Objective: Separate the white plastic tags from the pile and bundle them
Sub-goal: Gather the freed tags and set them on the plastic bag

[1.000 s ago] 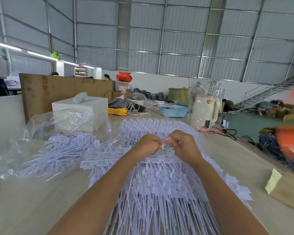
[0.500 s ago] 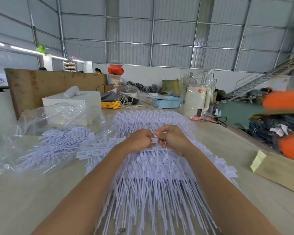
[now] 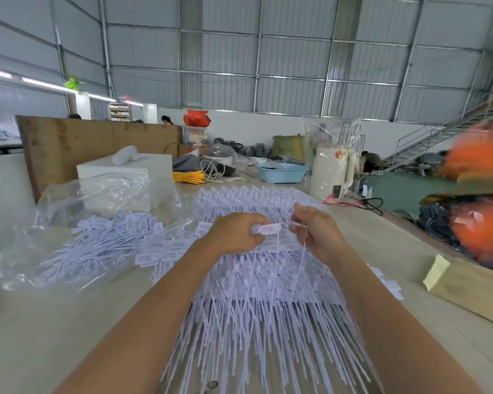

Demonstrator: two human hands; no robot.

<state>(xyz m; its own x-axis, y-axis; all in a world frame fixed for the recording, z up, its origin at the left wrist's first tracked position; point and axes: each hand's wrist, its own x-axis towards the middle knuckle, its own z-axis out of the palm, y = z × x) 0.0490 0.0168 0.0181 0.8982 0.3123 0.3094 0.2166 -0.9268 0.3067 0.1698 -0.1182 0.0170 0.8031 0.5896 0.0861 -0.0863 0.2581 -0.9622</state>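
The pile of white plastic tags with flat rectangular heads and long thin tails (image 3: 256, 308) lies on the pale wooden table (image 3: 69, 322), directly in front of the person, heads away and tails fanned toward the camera. A second heap of the same white tags (image 3: 97, 245) rests on a clear plastic bag (image 3: 103, 194) to the left.

The left hand (image 3: 234, 237) is curled around a small stack of tag heads (image 3: 266, 229), held just above the pile. The right hand (image 3: 316, 234) pinches a thin tail (image 3: 300, 268) that hangs down to the pile; which tag this tail belongs to cannot be made out.

Handling, as judged from appearance: each tag is very light, the head fairly stiff, the tail springy and prone to snag on its neighbours. The smooth plastic is likely to slip when stacked. Grip at the flat head, thumb across the face, and draw each tail free along its length, not sideways. Bundle with the heads aligned.
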